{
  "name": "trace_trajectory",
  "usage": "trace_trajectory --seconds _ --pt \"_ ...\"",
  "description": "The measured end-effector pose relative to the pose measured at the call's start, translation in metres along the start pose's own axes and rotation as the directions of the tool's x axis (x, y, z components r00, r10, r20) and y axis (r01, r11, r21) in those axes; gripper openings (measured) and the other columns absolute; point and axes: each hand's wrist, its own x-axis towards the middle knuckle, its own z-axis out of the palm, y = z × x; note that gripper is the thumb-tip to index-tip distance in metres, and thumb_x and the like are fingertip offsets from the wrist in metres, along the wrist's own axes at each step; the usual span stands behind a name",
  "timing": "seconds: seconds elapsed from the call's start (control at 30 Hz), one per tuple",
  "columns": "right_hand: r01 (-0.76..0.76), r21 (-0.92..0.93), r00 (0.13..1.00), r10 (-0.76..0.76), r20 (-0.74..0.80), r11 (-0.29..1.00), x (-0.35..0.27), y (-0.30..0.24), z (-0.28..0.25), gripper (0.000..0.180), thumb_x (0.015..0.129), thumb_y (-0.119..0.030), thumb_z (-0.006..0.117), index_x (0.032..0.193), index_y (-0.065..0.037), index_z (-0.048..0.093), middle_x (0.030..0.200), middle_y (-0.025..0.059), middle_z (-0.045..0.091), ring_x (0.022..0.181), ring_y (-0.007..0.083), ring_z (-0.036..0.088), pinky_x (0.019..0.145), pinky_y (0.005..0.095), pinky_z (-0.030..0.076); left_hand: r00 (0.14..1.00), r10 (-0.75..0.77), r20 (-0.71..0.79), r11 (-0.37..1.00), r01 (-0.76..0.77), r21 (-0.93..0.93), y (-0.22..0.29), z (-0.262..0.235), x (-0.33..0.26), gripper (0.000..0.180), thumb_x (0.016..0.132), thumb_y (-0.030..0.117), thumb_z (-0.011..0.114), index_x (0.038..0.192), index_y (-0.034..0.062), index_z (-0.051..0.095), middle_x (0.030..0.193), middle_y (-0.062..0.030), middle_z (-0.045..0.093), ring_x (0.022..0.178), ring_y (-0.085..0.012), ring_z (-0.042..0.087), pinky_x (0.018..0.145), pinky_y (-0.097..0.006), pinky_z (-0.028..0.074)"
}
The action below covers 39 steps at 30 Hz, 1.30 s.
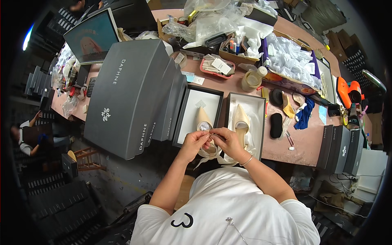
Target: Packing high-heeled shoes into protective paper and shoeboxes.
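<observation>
My left hand [196, 143] and my right hand [228, 141] meet fingertip to fingertip in front of my body. Both pinch at something small, hidden among the fingers; it may be part of a shoe strap, but I cannot tell. Beneath them lies a beige pointed shoe [203, 117] with white stuffing in its toe, over a dark-rimmed box part [189, 109]. A second beige shoe [241, 116] rests in an open shoe box [256, 107] lined with white paper, just right of the first. My right wrist passes over that box's near end.
Large dark shoe boxes [118, 94] stand stacked at the left. Behind are a pink basket [216, 67] of tags, a jar [252, 79] and a carton of white paper wads [292, 61]. Black pads [276, 124], tweezers [290, 139] and more boxes [341, 149] are at the right.
</observation>
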Motion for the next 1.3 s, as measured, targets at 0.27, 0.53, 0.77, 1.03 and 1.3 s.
trace_trajectory --seconds 0.27,0.53,0.77,1.03,1.3 --pt "0.129 -0.147 0.991 -0.12 0.066 0.981 -0.002 -0.008 -0.009 0.023 0.084 -0.01 0.066 0.106 -0.005 0.064 0.085 0.0125 0.061 0.073 0.028 0.063 0.065 0.0345 0.051 0.999 -0.044 -0.028 0.995 0.046 0.091 0.001 0.0 0.0 0.017 0.093 0.014 0.06 0.099 -0.001 0.064 0.08 -0.0029 0.064 0.066 -0.0071 0.059 0.059 -0.02 0.049" --pt "-0.009 0.117 0.971 -0.019 0.24 0.993 -0.001 -0.003 -0.021 0.014 0.085 -0.007 0.068 0.094 -0.002 0.059 0.086 0.0043 0.056 0.076 0.0126 0.058 0.068 0.0268 0.049 0.955 -0.221 0.197 0.975 0.218 0.038 0.013 -0.005 -0.001 0.014 0.092 0.016 0.062 0.091 0.0018 0.063 0.073 0.0009 0.06 0.061 -0.0051 0.055 0.055 -0.019 0.046" --pt "-0.273 0.337 0.918 0.139 0.371 0.901 -0.003 0.006 -0.022 0.02 0.085 -0.009 0.07 0.096 -0.001 0.056 0.088 0.0009 0.057 0.077 0.0073 0.053 0.069 0.0226 0.046 0.916 -0.298 0.269 0.954 0.277 0.115 0.018 -0.007 0.006 0.012 0.091 0.015 0.063 0.09 0.0032 0.063 0.071 0.0024 0.058 0.06 -0.0043 0.054 0.054 -0.017 0.044" --pt "-0.198 0.347 0.948 0.09 0.304 0.917 0.0 -0.009 -0.026 0.018 0.082 -0.006 0.072 0.088 -0.003 0.055 0.084 0.0005 0.056 0.078 0.0096 0.052 0.071 0.0242 0.045 0.895 -0.28 0.347 0.958 0.284 0.04 0.015 -0.006 0.011 0.012 0.093 0.013 0.06 0.095 0.0022 0.064 0.073 0.0021 0.059 0.062 -0.004 0.055 0.055 -0.017 0.044" --pt "-0.026 0.186 0.968 -0.022 0.251 0.982 -0.005 0.0 -0.022 0.017 0.082 -0.003 0.071 0.088 -0.002 0.055 0.08 0.0029 0.055 0.071 0.0089 0.055 0.064 0.0242 0.049 0.881 -0.29 0.375 0.952 0.304 0.023 0.015 -0.009 0.011 0.015 0.094 0.015 0.058 0.1 0.0021 0.063 0.075 0.0022 0.059 0.063 -0.0041 0.055 0.055 -0.017 0.044"
